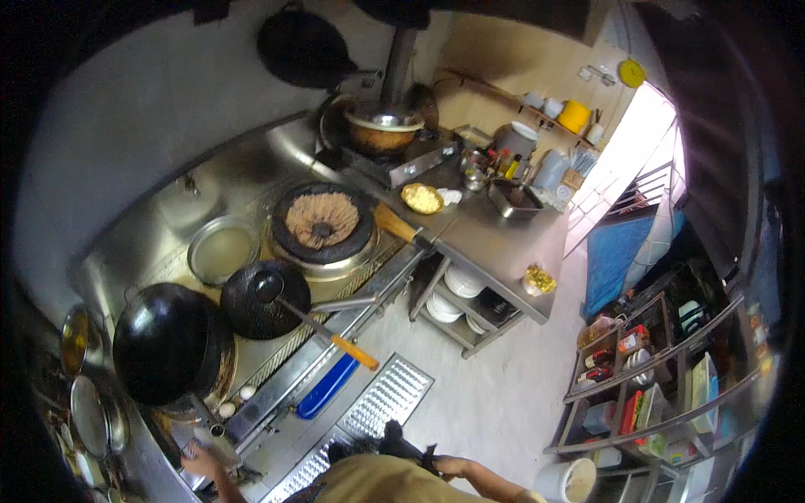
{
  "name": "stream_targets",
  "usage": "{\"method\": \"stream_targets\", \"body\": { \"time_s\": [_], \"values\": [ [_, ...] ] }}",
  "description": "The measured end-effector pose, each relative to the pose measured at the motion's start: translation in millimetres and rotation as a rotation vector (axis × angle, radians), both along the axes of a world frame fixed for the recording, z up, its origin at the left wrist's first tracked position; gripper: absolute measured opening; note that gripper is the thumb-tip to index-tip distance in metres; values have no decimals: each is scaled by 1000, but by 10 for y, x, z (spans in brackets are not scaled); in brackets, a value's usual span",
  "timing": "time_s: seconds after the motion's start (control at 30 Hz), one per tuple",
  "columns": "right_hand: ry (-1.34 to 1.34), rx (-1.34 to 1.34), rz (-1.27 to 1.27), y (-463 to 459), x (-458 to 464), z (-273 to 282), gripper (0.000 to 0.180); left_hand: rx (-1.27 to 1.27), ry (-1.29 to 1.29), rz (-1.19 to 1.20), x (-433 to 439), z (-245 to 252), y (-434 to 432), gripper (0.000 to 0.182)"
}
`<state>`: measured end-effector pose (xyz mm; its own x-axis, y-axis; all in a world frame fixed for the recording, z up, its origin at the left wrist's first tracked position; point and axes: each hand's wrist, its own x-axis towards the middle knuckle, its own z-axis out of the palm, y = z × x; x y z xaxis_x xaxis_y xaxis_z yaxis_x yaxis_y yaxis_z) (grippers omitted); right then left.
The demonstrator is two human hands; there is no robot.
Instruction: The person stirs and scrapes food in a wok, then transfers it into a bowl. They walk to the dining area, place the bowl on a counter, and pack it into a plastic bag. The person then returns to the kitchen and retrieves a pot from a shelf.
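My left hand (202, 460) is low at the left, at the stove's metal edge beside a small metal fitting; what its fingers touch is unclear. My right hand (449, 465) is close to my body, against a black cloth (402, 445), its fingers mostly hidden. In front stands a steel wok range (264, 371) with a large black wok (165, 342) and a smaller black wok (251, 314). A ladle with a wooden handle (353, 351) rests in the smaller wok. Behind it are a round pan of cloudy liquid (223, 251) and a burner with a rough brown bowl (322, 220). Two eggs (227, 410) lie near the range's front.
A steel worktable (484, 239) carries a bowl of yellow food (422, 198), a steel tray (514, 198) and a small bowl (538, 280); plates (464, 281) are stacked beneath. Shelves (654, 377) and a white bucket (566, 481) are at right. Metal grating (390, 390) covers part of the floor.
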<state>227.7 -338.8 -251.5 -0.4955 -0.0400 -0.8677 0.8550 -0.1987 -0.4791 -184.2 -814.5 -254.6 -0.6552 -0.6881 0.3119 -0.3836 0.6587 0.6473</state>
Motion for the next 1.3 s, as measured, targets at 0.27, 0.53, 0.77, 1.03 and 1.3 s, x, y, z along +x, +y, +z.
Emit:
{"method": "stream_targets", "body": {
  "time_s": [0.27, 0.53, 0.77, 1.03, 1.3],
  "values": [
    [90, 357, -200, 673, 187, 284, 25, 16, 626, -98, -443, 986, 184, 26],
    [58, 409, -511, 1185, 1663, -261, 23, 367, 720, -892, 41, 1923, 3411, 11],
    [-99, 167, -1023, 1125, 3193, -780, 29, 529, 254, -1357, 1031, 2148, 5508, 14],
    [-197, 426, -1153, 1067, 3523, -783, 34, 616, -374, -1688, 1910, 1540, 7125, 45],
    [-162, 449, -1326, 2519, 3667, 55, 28, 818, -765, -1633, 2351, 924, 8517, 32]
  ]
}}
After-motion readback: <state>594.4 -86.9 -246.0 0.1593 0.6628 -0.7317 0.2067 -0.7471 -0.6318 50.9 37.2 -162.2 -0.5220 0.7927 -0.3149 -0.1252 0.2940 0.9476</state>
